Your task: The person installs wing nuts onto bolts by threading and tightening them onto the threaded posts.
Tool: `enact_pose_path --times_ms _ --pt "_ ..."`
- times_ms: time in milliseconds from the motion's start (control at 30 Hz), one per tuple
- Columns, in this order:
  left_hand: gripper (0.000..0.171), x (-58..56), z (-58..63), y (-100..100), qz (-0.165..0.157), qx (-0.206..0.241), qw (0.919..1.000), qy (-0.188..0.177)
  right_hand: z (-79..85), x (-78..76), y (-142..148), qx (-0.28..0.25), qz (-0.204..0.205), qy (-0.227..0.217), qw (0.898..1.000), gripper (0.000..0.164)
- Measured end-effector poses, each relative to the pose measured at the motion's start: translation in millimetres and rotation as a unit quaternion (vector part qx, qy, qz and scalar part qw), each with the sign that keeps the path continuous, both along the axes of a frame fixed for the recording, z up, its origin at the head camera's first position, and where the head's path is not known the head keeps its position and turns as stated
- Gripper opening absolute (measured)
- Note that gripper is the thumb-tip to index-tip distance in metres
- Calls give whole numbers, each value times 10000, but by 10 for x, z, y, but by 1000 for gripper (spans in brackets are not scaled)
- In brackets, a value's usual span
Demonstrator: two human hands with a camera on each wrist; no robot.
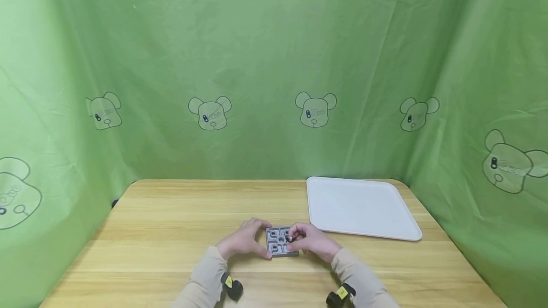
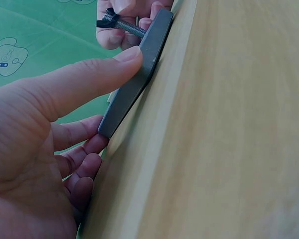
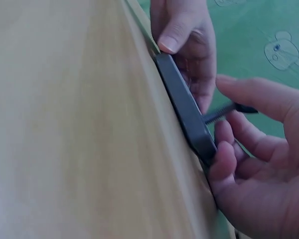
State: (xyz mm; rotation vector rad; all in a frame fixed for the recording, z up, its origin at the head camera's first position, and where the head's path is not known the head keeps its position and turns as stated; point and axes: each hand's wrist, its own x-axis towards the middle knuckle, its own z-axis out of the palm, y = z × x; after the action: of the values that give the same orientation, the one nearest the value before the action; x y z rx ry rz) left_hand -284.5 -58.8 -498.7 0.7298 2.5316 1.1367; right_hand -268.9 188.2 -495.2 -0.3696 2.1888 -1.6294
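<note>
Left hand [image 1: 244,240]: Thumb and fingers, spread apart, gripped the edges of a gray plate [image 1: 281,247].
Right hand [image 1: 314,240]: Half-closed, its fingers curled around a bolt [image 2: 130,27] (threads showing) at the plate's face.
Gray plate: It lay on the wooden table [image 1: 171,227], near a white tray [image 1: 361,208].

Green fabric curtain [image 1: 257,51] w/ bear-head prints [image 1: 314,112], back, L & R; lt wood-grain tabletop [image 1: 184,213] btwn
</note>
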Motion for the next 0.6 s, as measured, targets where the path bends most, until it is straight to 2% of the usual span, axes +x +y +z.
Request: enact_pose_path --times_ms 133,200,600 --pt "82 2 5 -1 -6 0 10000 17 -27 -44 81 -295 463 -80 9985 33" --pt "82 2 6 0 -8 2 10000 23 -30 -52 110 -353 559 -116 9977 33" --pt "82 11 5 1 17 -33 10000 83 -35 -37 128 -576 352 -229 9975 35"
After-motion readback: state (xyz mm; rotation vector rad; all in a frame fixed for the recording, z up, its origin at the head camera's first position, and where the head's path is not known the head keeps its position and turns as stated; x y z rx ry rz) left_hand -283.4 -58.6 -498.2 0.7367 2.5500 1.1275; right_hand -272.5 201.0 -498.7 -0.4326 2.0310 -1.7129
